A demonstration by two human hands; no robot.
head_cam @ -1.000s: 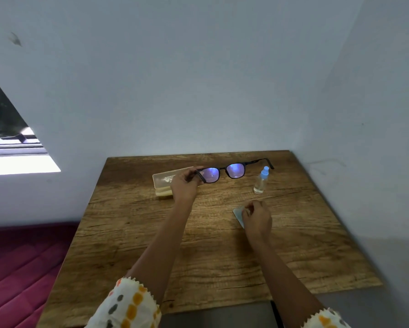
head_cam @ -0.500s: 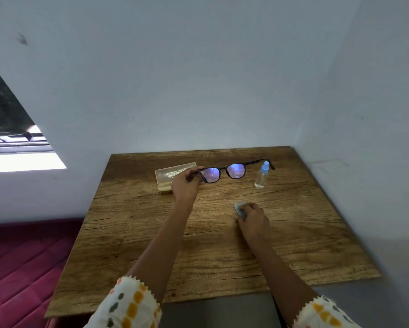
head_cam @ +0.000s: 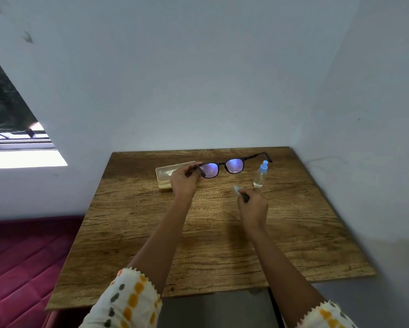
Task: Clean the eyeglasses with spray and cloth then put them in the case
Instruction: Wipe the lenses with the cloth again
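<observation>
My left hand [head_cam: 184, 179] grips the left temple of black-framed eyeglasses [head_cam: 224, 165], holding them up above the far part of the wooden table [head_cam: 210, 233] with their lenses facing me. My right hand [head_cam: 252, 207] holds a small pale blue-grey cloth [head_cam: 237, 188], lifted off the table, below and right of the glasses. A small clear spray bottle with a blue cap [head_cam: 260, 175] stands upright just beyond my right hand. A beige glasses case [head_cam: 166, 176] lies on the table behind my left hand, partly hidden by it.
The table sits in a corner, with a pale wall behind it and another close on the right. A red quilted surface [head_cam: 21, 261] lies to the left, below table level. A window opening [head_cam: 11, 138] is at the far left.
My right hand has picked the cloth up off the table and moved it up toward the glasses and bottle. My left hand keeps the glasses in about the same place.
</observation>
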